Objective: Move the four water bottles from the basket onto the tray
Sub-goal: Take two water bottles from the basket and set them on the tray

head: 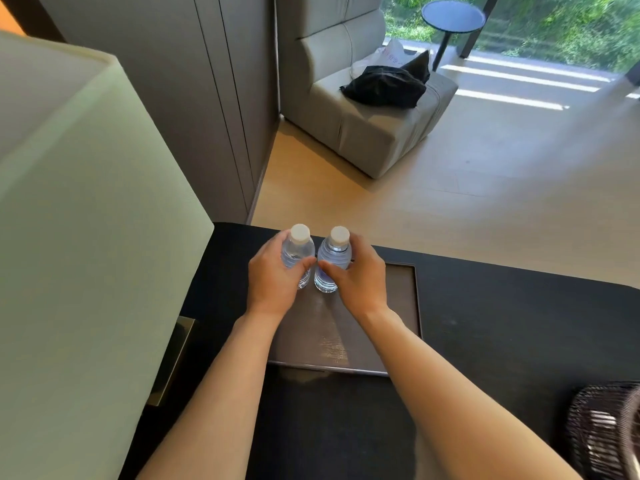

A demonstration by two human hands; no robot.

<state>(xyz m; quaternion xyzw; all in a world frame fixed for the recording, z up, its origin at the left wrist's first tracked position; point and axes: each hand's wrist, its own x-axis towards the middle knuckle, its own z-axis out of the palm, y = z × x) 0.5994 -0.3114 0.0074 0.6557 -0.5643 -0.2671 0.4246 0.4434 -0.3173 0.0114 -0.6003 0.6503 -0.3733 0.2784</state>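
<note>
Two clear water bottles with white caps stand upright side by side at the far left end of the dark brown tray. My left hand is wrapped around the left bottle. My right hand grips the right bottle. The bottle bases rest on or just above the tray surface; I cannot tell which. The dark woven basket sits at the lower right corner of the black table, and something pale shows blurred inside it.
A large pale lampshade fills the left side, close to my left arm. The black table extends right of the tray. Beyond its far edge are wood floor, a grey armchair with dark clothing, and a round side table.
</note>
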